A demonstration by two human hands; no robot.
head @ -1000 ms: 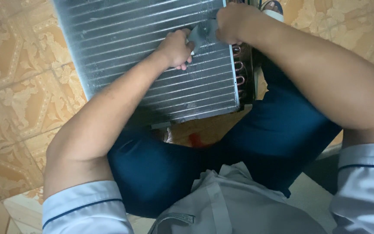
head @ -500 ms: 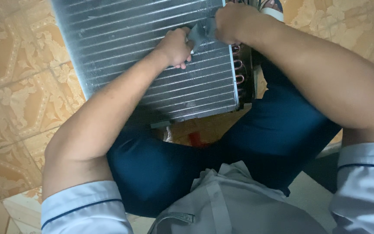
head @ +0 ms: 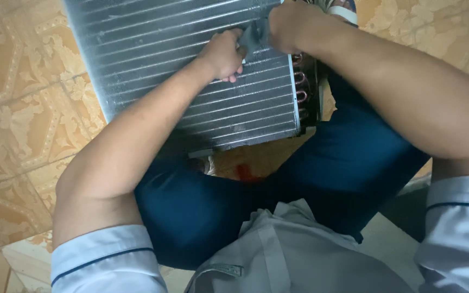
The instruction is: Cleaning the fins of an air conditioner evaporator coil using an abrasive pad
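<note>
Two hands meet near the far edge of the finned coil panel [head: 191, 70], which lies tilted across our lap and reaches out over the patterned floor tiles [head: 23, 108] on the left. Our left hand [head: 225, 55] is curled shut, knuckles on the fins, pinching one end of a small grey piece [head: 255, 36]; our right hand [head: 289, 24] closes over its other end. We cannot tell whether that piece is a cloth or a tool.

We judge the thin aluminium fins the weak point: pressing too hard or dragging across the rows could bend them flat. On the right side, the copper tube bends [head: 301, 81] sit just beside our right forearm, and a knock there could kink them. With only our dark blue trousers [head: 321, 163] under its near edge, the panel could slide toward the floor if we lean on it unevenly. Fin edges could also nick our knuckles.
</note>
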